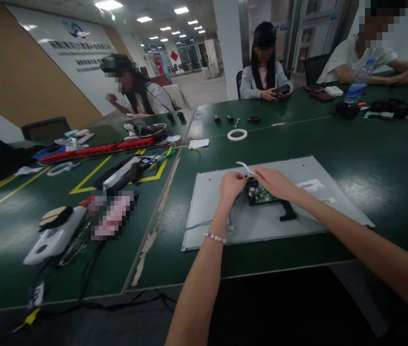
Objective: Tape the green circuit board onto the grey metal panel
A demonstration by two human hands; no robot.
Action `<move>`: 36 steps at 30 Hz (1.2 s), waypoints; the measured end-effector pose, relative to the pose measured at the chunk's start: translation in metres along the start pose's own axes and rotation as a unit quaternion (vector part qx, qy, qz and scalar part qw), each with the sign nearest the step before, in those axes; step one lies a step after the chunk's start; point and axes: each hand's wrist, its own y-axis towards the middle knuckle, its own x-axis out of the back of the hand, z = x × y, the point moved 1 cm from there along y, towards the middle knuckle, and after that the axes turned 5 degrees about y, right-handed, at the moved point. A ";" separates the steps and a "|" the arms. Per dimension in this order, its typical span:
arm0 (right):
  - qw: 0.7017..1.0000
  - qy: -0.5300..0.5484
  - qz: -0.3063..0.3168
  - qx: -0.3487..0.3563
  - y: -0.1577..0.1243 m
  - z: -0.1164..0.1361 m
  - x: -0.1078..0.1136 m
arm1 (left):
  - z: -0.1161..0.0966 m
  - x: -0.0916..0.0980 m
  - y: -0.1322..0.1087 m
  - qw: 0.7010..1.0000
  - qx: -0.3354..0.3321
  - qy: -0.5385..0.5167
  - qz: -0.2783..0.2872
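Note:
A light grey flat panel lies on the green table in front of me. On it sits a circuit board in a black frame, with a black bracket-like part to its lower right. My left hand is pinched at the board's upper left corner; whatever is between its fingertips is too small to make out. My right hand reaches over the board's upper right side, its fingers closed on a thin curved white strip. Grey wires run beside my left wrist across the panel.
A roll of white tape and a small wrench lie beyond the panel. To the left are a white device, cables and a red power strip. A water bottle stands far right. Three other people sit around the table.

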 end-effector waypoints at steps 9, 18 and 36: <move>0.999 -0.022 0.046 0.004 -0.002 -0.001 -0.006 | -0.003 -0.005 -0.001 0.997 0.031 0.064 0.003; 0.996 -0.029 0.081 -0.010 -0.001 -0.003 -0.009 | 0.011 0.004 0.009 0.994 -0.037 0.005 0.100; 0.996 0.029 0.086 0.007 0.001 -0.009 -0.012 | 0.017 0.015 0.007 0.983 -0.046 -0.048 0.173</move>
